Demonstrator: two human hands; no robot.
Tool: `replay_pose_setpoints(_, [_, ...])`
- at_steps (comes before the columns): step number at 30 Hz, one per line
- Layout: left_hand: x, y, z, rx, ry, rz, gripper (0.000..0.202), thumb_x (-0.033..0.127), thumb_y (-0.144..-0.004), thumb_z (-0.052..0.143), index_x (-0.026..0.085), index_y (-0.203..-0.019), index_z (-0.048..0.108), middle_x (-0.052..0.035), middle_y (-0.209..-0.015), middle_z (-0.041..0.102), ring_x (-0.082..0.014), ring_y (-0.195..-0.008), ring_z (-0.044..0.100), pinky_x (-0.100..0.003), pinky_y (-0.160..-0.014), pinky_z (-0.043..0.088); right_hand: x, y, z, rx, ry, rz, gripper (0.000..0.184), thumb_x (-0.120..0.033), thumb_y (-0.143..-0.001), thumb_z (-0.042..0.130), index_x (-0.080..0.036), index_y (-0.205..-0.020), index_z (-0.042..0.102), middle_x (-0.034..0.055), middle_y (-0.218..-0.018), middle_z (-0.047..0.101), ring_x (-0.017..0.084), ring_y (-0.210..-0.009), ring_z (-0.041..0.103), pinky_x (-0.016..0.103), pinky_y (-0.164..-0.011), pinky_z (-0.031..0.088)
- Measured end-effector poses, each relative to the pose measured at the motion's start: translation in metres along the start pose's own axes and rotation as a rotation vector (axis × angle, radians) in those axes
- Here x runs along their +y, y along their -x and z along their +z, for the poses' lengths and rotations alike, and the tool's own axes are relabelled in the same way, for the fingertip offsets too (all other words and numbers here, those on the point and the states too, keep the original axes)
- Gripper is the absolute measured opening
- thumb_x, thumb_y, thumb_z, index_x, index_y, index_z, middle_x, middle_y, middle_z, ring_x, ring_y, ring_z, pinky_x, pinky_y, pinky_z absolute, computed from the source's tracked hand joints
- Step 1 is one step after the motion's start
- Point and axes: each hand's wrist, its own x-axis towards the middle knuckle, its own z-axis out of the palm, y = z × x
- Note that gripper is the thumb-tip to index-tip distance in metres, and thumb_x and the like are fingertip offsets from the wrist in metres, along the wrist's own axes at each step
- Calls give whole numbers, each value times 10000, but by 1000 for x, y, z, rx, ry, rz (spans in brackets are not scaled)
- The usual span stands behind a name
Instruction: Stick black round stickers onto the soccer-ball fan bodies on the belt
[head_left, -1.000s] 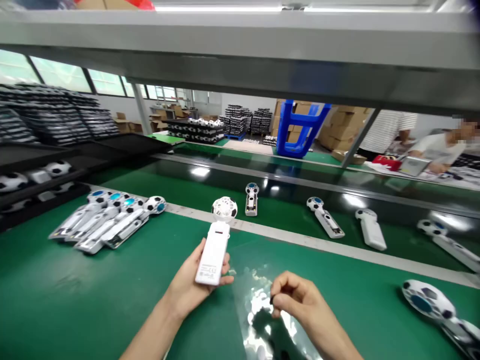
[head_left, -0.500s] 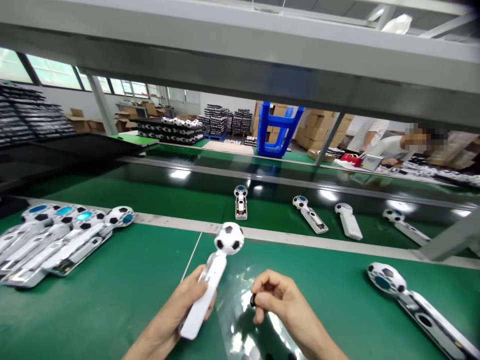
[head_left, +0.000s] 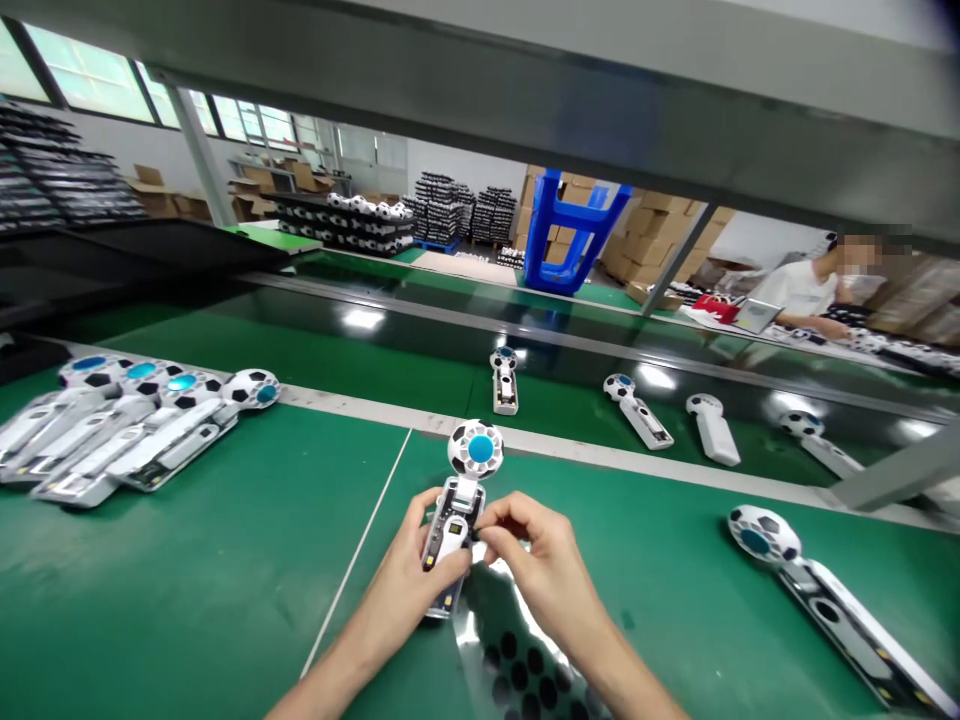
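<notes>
My left hand (head_left: 409,575) is wrapped round a white handheld device with a soccer-ball head (head_left: 475,449). A blue disc in the ball and the clear-covered side of the handle, with circuit parts and a round white piece, face me. At the handle's right edge, my right hand (head_left: 536,550) pinches a small black sticker (head_left: 475,536), partly hidden by the fingertips. Below the hands lies a shiny clear sheet (head_left: 480,655) bearing several black round stickers. A similar soccer-ball device (head_left: 829,610) rests on the green surface at the right.
Several soccer-ball devices (head_left: 142,430) lie side by side at the left. More devices (head_left: 637,412) sit on the green belt (head_left: 405,370) beyond a pale rail (head_left: 360,408). A grey beam (head_left: 450,120) crosses overhead, and a slanted post (head_left: 900,465) stands right. A person (head_left: 806,290) works far right.
The device in my left hand has turned from its plain white back to its clear-covered side. My right hand has brought the black sticker up to the handle.
</notes>
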Motion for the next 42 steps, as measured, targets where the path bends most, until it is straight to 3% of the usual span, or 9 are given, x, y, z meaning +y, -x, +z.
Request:
replay_pose_setpoints(3, [5, 2, 4, 5, -42, 12, 595, 315, -711, 616, 210, -1221, 328, -33, -871, 636, -217, -770, 595, -321, -722, 447, -1, 0, 5, 1, 248, -155, 159, -86, -801, 482, -180, -722, 583, -23, -689, 557, 104, -643, 524, 212, -618, 386])
replay_pose_setpoints(7, [9, 5, 6, -1, -82, -4, 603, 307, -701, 616, 224, -1235, 347, -39, -947, 623, -229, -836, 588, -306, -746, 437, 3, 2, 8, -14, 348, -253, 178, -61, -819, 457, -187, -771, 573, -7, -745, 562, 112, -677, 514, 215, -623, 378])
replay_pose_setpoints(11, [6, 5, 4, -12, -105, 2, 608, 303, -710, 604, 230, -1250, 335, -43, -975, 623, -220, -812, 588, -307, -764, 436, 5, 3, 9, -15, 376, -270, 182, -59, -825, 445, -187, -773, 563, -2, -756, 548, 115, -683, 509, 218, -623, 377])
replay_pose_setpoints(17, [3, 3, 2, -51, -125, -3, 622, 307, -713, 594, 223, -1260, 310, -42, -949, 628, -253, -956, 572, -292, -758, 434, 4, 3, 8, -17, 409, -265, 179, -65, -829, 440, -192, -775, 554, -1, -773, 549, 117, -689, 515, 222, -612, 376])
replay_pose_setpoints(20, [3, 3, 3, -69, -122, 4, 608, 304, -725, 584, 225, -1259, 304, -32, -927, 625, -234, -882, 581, -296, -754, 434, 3, 3, 7, -27, 422, -267, 177, -68, -831, 438, -191, -775, 552, -2, -773, 553, 115, -688, 521, 220, -612, 379])
replay_pose_setpoints(27, [0, 5, 4, -89, -58, 41, 577, 365, -787, 553, 230, -1276, 279, -84, -1155, 566, -227, -923, 564, -345, -871, 402, 6, 9, 13, 46, 462, -280, 173, -86, -849, 436, -191, -793, 561, 7, -771, 549, 119, -682, 536, 226, -624, 408])
replay_pose_setpoints(34, [-12, -1, -3, -26, 4, 80, 548, 503, -818, 490, 208, -1254, 338, -109, -1214, 543, -272, -1136, 489, -338, -922, 389, 32, 16, 20, 98, 499, -532, 420, -19, -834, 328, -210, -1123, 566, 102, -986, 545, 156, -787, 590, 258, -651, 515])
replay_pose_setpoints(38, [-4, -9, 0, 76, -40, 130, 486, 492, -760, 550, 170, -1120, 490, -101, -1064, 621, -265, -970, 579, -315, -804, 459, 34, 27, 19, 50, 497, -501, 541, -15, -829, 324, -234, -1313, 427, 131, -1202, 475, 186, -964, 588, 295, -799, 531])
replay_pose_setpoints(42, [0, 11, -7, 245, 53, -17, 545, 570, -636, 629, 169, -993, 536, -41, -697, 640, -200, -545, 590, -273, -466, 452, 39, 37, -12, -91, 651, -443, 594, -237, -907, 403, -247, -1442, 147, 146, -1441, 273, 302, -1274, 370, 447, -954, 449])
